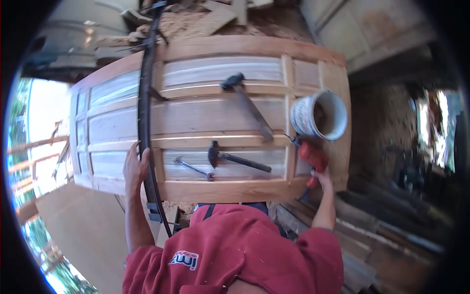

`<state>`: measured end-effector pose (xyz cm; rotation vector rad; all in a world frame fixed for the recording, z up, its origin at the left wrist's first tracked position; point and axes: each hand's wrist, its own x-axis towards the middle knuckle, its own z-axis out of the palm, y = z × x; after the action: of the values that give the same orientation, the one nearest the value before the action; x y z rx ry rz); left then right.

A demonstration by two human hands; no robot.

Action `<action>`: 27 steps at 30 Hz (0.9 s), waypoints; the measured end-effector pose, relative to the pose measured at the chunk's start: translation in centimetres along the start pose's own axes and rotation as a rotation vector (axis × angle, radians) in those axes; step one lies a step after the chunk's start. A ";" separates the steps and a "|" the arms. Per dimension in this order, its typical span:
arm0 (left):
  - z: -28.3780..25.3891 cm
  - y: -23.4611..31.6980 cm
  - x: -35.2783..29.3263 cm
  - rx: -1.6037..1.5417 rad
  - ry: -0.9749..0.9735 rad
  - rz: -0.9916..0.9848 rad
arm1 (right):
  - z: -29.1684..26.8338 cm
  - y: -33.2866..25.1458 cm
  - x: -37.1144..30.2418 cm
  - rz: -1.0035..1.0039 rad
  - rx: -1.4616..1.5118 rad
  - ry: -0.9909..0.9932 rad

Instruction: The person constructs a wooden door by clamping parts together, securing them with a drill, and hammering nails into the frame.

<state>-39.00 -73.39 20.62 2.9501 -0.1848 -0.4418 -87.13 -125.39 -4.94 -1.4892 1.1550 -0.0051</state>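
Note:
A panelled wooden door [220,191] lies flat before me. A long dark metal bar clamp [145,98] crosses its left part. My left hand [134,169] rests at the door's near edge, against the clamp's bar, fingers stretched and thumb apart. At the near right, my right hand [323,179] is closed round the handle of a red power drill [313,155], its bit pointing left over the door. A hammer [237,158] and a wrench [195,169] lie between my hands. Farther back lies a larger hammer [248,105].
A white bucket [299,116] stands tilted in view on the door's right end, just beyond the drill. Wood offcuts [215,22] and sawdust lie past the far edge. Boards [387,230] are stacked at the lower right, and a pale sheet [83,220] is at the lower left.

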 end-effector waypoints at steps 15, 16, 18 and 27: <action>10.8 -12.1 21.5 -0.214 0.324 -0.038 | 10.1 -36.5 -19.4 0.082 -0.148 -0.120; 11.3 -12.0 21.8 -0.311 0.409 -0.003 | 12.2 -40.5 -19.7 0.026 -0.220 -0.139; 11.3 -11.2 22.3 -0.503 0.591 0.070 | 17.1 -48.7 -19.6 -0.128 -0.456 -0.161; 4.4 -7.1 16.5 -1.479 0.044 -0.071 | 46.7 -64.2 -11.9 -0.424 -0.419 -0.612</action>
<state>-23.97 -69.41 10.64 1.5054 0.1934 -0.2946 -25.26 -94.55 35.94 -1.9011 0.3445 0.3961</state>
